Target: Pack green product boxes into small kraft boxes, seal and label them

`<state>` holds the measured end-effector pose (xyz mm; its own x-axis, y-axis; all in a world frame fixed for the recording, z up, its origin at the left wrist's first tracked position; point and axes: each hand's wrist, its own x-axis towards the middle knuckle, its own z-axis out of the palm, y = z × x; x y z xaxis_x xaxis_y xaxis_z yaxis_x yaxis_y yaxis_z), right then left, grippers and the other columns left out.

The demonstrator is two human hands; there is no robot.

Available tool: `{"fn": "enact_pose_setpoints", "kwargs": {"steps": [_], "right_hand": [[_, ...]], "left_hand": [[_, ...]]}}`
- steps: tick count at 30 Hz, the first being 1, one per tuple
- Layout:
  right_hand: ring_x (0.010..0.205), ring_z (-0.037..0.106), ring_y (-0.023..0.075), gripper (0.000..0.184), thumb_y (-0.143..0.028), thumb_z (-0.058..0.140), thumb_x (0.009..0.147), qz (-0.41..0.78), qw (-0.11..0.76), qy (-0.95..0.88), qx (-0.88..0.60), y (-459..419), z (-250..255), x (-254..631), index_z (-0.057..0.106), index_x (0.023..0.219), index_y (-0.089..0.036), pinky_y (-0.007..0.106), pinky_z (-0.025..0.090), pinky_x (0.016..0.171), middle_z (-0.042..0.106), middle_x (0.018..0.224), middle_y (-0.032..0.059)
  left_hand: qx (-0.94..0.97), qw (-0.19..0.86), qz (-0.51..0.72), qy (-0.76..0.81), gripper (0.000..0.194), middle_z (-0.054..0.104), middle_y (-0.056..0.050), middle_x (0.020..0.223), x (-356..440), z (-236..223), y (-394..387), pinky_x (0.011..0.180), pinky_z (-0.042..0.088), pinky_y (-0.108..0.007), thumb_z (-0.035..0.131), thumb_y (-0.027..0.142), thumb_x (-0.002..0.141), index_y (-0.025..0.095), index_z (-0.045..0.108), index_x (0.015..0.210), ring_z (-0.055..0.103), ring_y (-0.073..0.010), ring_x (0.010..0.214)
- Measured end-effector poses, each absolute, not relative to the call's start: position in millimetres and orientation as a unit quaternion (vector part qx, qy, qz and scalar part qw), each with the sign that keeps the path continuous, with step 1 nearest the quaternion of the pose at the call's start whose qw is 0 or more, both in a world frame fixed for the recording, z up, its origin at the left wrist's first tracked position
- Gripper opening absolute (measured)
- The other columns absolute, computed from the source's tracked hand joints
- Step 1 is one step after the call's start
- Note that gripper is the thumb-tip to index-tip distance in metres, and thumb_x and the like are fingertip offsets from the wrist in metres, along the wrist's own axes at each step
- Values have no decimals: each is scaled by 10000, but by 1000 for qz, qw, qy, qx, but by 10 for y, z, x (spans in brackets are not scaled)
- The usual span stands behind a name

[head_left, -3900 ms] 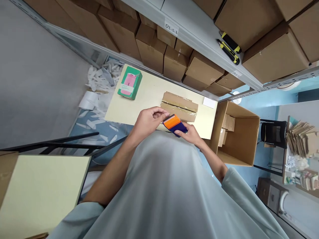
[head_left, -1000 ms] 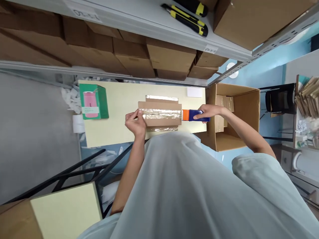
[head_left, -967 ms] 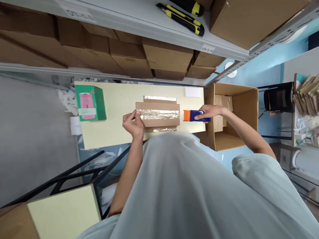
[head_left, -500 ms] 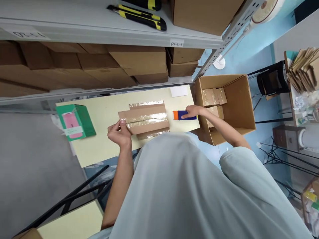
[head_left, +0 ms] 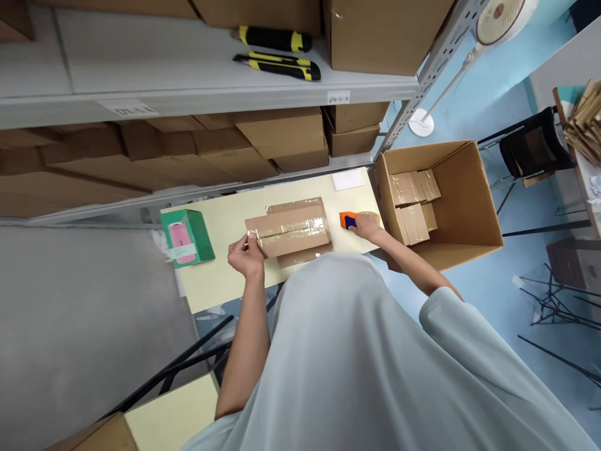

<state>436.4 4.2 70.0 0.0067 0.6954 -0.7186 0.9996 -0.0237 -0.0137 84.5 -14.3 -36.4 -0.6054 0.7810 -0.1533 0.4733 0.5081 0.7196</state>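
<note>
Our left hand (head_left: 246, 256) pinches the taped box's (head_left: 292, 230) left end; our right hand (head_left: 368, 227), arm outstretched, grips the orange-and-blue tool (head_left: 349, 222).

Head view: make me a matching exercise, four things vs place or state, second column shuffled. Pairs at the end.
Things
1. mid-table taped carton
2. orange-and-navy tool
3. green box
4. utility knives

Place or state
A. lying on the grey shelf
B. partly covered by the right hand
C. standing at the table end on the left-hand side
D. one end pinched in the left hand

Pairs: 1-D, 2-B, 3-C, 4-A
</note>
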Motion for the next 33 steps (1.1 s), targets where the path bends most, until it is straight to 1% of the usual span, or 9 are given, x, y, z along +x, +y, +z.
{"fn": "enact_pose_setpoints", "kwargs": {"steps": [4, 7, 12, 16, 18, 21, 27, 30, 33], "right_hand": [[1281, 772, 326, 469, -546, 600, 1134, -284, 194, 625, 701, -92, 845, 4493, 771, 1337, -159, 331, 562, 1005, 803, 1375, 205], [1229, 797, 350, 501, -590, 609, 1111, -317, 122, 610, 716, -92, 996, 4508, 740, 1396, -199, 348, 583, 922, 832, 1302, 177], [1198, 805, 380, 542, -440, 620, 1075, -358, 7, 644, 676, 117, 1280, 4345, 605, 1586, -259, 423, 611, 965, 825, 1301, 143], [1259, 769, 368, 526, -331, 586, 1055, -352, -84, 738, 570, 549, 1552, 4052, 565, 1573, -245, 472, 612, 1060, 720, 1505, 160], [1257, 756, 377, 449, -350, 567, 1089, -307, -105, 785, 527, 869, 1722, 3834, 579, 1510, -197, 485, 603, 1065, 727, 1458, 203], [1251, 735, 373, 352, -341, 553, 1119, -219, -130, 845, 470, 1417, 2008, 3425, 595, 1414, -154, 489, 563, 1113, 764, 1314, 228], [1225, 733, 342, 339, -251, 526, 1107, -109, -100, 876, 460, 2352, 2530, 2576, 603, 1410, -120, 450, 541, 1112, 782, 1317, 227], [1280, 728, 333, 354, -252, 526, 1104, -71, -50, 872, 481, 2651, 2705, 2252, 645, 1410, -117, 420, 506, 1166, 792, 1343, 221], [1295, 727, 315, 318, -236, 572, 1080, -62, -21, 868, 492, 2846, 2778, 2054, 704, 1344, -120, 390, 483, 1191, 800, 1355, 212]], "left_hand": [[358, 222, 323, 848, 306, 748, -104, 1046, 728, -234, -179, 1004, 630, -443, 672, 360, 963, 132, 835, 1088, 713, -246, 907], [357, 216, 332, 846, 339, 769, -117, 1069, 595, -152, -202, 1053, 614, -508, 688, 421, 950, 153, 833, 1097, 713, -268, 891], [389, 153, 366, 832, 479, 755, -210, 1232, 591, 76, -122, 1250, 476, -653, 654, 417, 954, 129, 776, 1317, 673, -436, 1315], [510, 164, 459, 709, 487, 715, -198, 1412, 1063, 542, 88, 1288, 492, -588, 567, 466, 1072, 217, 724, 1460, 649, -388, 1413], [586, 186, 478, 628, 454, 697, -156, 1481, 1357, 826, 249, 1301, 503, -542, 564, 453, 1104, 298, 712, 1505, 647, -343, 1447], [633, 174, 515, 552, 507, 608, -151, 1623, 1647, 1164, 591, 1344, 469, -528, 533, 387, 1127, 309, 630, 1619, 584, -325, 1550], [592, 161, 559, 558, 701, 329, -203, 1846, 1521, 1378, 1575, 1382, 417, -552, 554, 201, 1025, 210, 493, 1723, 447, -375, 1678], [564, 188, 551, 585, 774, 302, -221, 1865, 1337, 1414, 2017, 1385, 398, -586, 599, 172, 945, 173, 500, 1712, 396, -415, 1702], [559, 220, 539, 590, 782, 398, -238, 1822, 1188, 1428, 2293, 1407, 350, -594, 599, 158, 915, 135, 520, 1693, 377, -410, 1713]]}}
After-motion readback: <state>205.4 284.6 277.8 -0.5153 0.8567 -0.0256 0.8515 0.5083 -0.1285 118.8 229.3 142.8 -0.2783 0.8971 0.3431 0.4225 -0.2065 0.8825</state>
